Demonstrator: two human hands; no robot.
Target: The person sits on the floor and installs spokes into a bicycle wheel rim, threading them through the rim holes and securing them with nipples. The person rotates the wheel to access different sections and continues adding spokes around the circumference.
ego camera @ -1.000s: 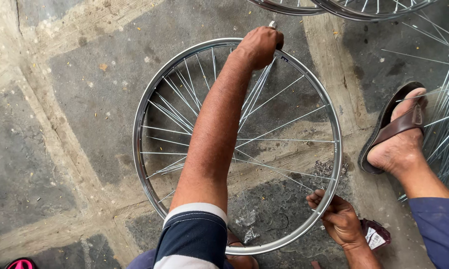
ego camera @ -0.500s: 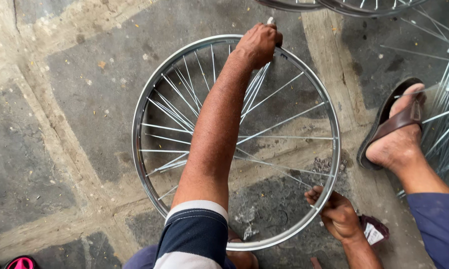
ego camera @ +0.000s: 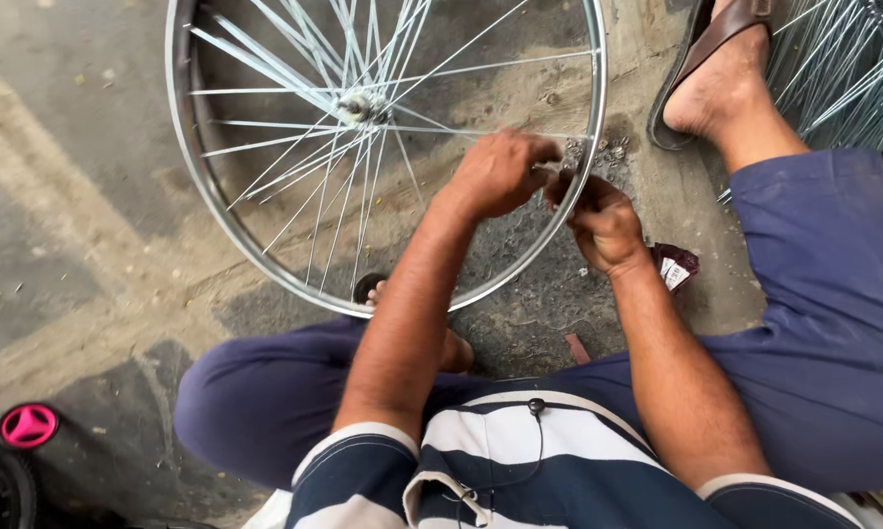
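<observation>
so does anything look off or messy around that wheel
A few things. The spokes on the bicycle wheel fan unevenly, bunched in places with wide gaps elsewhere. Small metal bits lie scattered on the ground by the rim, near both hands. A crumpled packet lies beside them.

We note a stone floor (ego camera: 79, 225) with pale joints. On it lie a spoked wheel rim (ego camera: 198, 167), a small red packet (ego camera: 676, 266) and a pink cap (ego camera: 27, 425).
</observation>
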